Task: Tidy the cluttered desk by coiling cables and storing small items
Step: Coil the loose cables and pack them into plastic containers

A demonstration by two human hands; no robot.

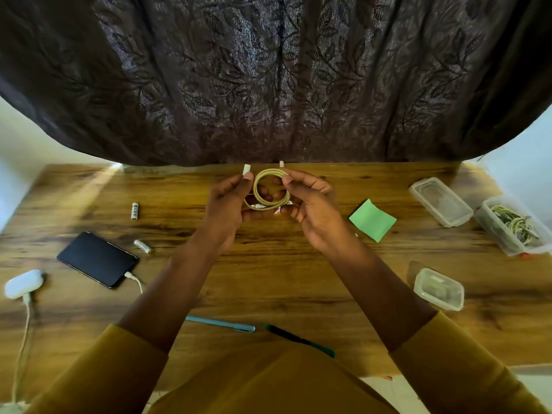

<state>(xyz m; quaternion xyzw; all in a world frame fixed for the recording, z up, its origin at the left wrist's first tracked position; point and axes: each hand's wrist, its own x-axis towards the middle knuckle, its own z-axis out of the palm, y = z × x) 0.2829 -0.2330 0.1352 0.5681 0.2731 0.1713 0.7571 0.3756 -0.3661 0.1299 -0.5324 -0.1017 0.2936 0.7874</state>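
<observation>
Pinching from both sides, the fingers (249, 182) of the left hand (228, 209) and of the right hand (310, 204) are closed on a coiled cable (270, 189), which is held in the air above the bench (268, 264), toward its twelve o'clock edge. The left pinch is seen at the coil's ten o'clock, just below one white plug (246, 169); the right pinch at two o'clock, under the second plug (281, 163).

The cable is judged light, limp and springy: the loops would likely open if either pinch were eased. It is best gripped across all turns at once, where they bunch, rather than by the plugs.

Farther out, at three o'clock, an open clear tub (513, 225) already holding coiled cords is seen, with its lid (439, 201) beside it. At nine o'clock two batteries (135, 211) and a phone (97, 259) are left lying.
</observation>
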